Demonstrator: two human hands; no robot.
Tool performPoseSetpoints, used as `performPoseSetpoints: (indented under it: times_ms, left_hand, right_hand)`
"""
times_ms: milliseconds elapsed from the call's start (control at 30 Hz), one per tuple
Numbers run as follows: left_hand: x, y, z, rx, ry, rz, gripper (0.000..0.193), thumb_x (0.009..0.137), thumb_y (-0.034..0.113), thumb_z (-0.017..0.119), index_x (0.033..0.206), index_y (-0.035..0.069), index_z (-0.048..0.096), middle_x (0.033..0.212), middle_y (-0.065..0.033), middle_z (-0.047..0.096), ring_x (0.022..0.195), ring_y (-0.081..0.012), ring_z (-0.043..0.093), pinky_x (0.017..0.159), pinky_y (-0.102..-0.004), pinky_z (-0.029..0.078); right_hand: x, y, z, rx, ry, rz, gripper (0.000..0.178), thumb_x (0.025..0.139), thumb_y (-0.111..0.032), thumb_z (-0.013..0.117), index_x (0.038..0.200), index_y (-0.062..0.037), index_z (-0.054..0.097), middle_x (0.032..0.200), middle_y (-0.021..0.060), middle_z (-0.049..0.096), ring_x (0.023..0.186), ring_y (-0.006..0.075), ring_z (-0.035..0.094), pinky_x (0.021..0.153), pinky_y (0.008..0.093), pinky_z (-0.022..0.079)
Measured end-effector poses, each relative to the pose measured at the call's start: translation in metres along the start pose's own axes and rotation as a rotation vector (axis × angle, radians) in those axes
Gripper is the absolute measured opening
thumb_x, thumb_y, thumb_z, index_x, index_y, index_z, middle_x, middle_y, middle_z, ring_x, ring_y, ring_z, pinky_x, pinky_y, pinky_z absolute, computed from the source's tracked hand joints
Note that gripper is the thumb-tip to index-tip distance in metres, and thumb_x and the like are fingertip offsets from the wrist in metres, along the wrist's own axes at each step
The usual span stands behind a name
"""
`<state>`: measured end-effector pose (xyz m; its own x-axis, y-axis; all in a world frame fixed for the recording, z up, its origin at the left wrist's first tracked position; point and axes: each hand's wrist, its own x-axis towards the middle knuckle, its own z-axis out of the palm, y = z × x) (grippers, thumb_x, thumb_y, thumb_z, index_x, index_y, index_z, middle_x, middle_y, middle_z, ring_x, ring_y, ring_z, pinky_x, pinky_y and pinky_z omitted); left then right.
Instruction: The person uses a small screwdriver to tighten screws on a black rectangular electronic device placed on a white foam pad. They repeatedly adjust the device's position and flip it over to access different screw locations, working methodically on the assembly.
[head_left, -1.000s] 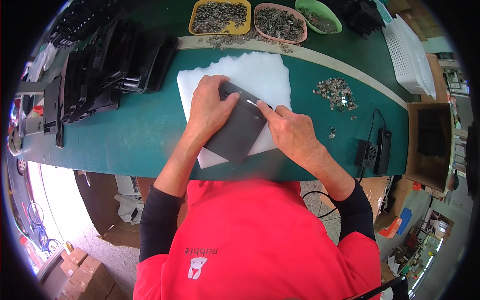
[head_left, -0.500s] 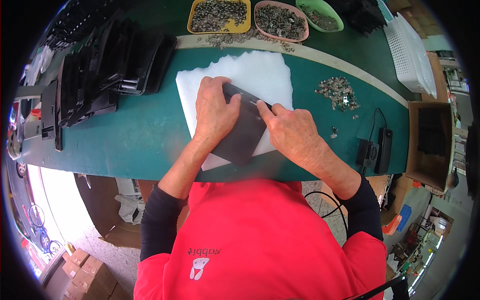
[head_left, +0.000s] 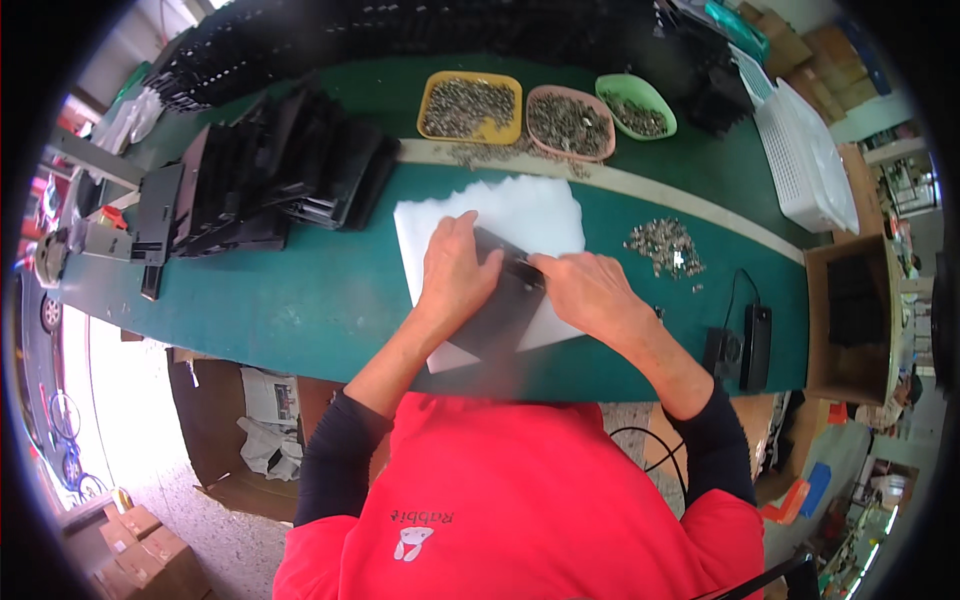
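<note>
A flat black plastic panel (head_left: 500,318) lies tilted on a white foam sheet (head_left: 545,208), at the front of the green bench. My left hand (head_left: 458,275) grips the panel along its left edge, thumb on the top face and fingers over the far corner. At the panel's upper right edge, my right hand (head_left: 588,290) is closed, its fingertips pressed to a spot with small metal bits. Whatever is pinched there is too small and hidden to make out. Loose small metal clips (head_left: 665,248) lie in a heap right of the foam.
Stacked black plastic panels (head_left: 290,175) fill the left side. Beyond a pale strip stand a yellow tray (head_left: 470,138), a pink tray (head_left: 612,150) and a green tray (head_left: 672,122) of metal parts. A black corded device (head_left: 757,345), cardboard box (head_left: 816,320) and white basket (head_left: 795,150) stand right.
The whole scene sits lower in the picture now. My right index finger, stretched over the panel before, has drawn in with the others at the edge. My left hand keeps its grip.
</note>
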<state>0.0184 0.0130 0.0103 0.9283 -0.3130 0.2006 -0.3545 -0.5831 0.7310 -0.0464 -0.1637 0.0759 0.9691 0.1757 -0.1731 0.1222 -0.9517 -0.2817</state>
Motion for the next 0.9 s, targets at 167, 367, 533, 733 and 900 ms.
performPoseSetpoints:
  times_ms: [167,367,533,733,900]
  left_hand:
    - [0.027,-0.018,-0.03,0.097,-0.175,-0.017,0.029,0.082,0.014,0.066,0.107,-0.001,0.067,0.096,-0.0221,0.067,0.086,-0.0361,0.066,0.077,-0.0405,0.053]
    - [0.092,-0.033,-0.028,0.228,0.084,0.044,0.016,0.086,0.005,0.054,0.094,-0.001,0.067,0.099,-0.0247,0.06,0.089,-0.0458,0.062,0.078,-0.0509,0.051]
    - [0.147,-0.03,-0.005,0.364,0.094,0.217,0.018,0.081,0.002,0.057,0.094,-0.003,0.068,0.104,-0.0228,0.059,0.098,-0.0406,0.059,0.083,-0.05,0.05]
    - [0.168,-0.034,0.021,0.617,-0.081,0.309,0.021,0.083,0.007,0.055,0.094,-0.001,0.071,0.096,-0.0243,0.059,0.097,-0.0373,0.057,0.083,-0.0457,0.049]
    - [0.173,-0.059,0.023,0.488,-0.196,0.369,0.022,0.083,0.005,0.056,0.095,0.0,0.074,0.097,-0.0219,0.062,0.097,-0.0374,0.06,0.086,-0.0446,0.049]
  right_hand:
    - [-0.014,0.012,0.024,0.247,0.193,0.057,0.022,0.09,-0.023,0.061,0.103,-0.005,0.061,0.078,0.0184,0.067,0.076,0.0396,0.066,0.068,0.05,0.052]
    - [-0.017,0.011,0.055,0.334,0.313,0.111,0.022,0.09,-0.022,0.064,0.105,-0.0067,0.059,0.071,0.0171,0.066,0.067,0.0394,0.065,0.06,0.0479,0.051]
    - [-0.015,0.011,0.057,0.323,0.334,0.113,0.022,0.089,-0.018,0.066,0.106,-0.0074,0.06,0.067,0.0151,0.065,0.063,0.0374,0.065,0.056,0.0447,0.051]
    - [-0.015,0.013,0.058,0.352,0.354,0.106,0.022,0.088,-0.018,0.067,0.106,-0.0066,0.06,0.067,0.0142,0.065,0.061,0.0356,0.065,0.055,0.0431,0.051]
    - [-0.015,0.014,0.058,0.343,0.331,0.107,0.022,0.088,-0.018,0.067,0.106,-0.0062,0.061,0.068,0.0139,0.066,0.06,0.035,0.065,0.055,0.042,0.051]
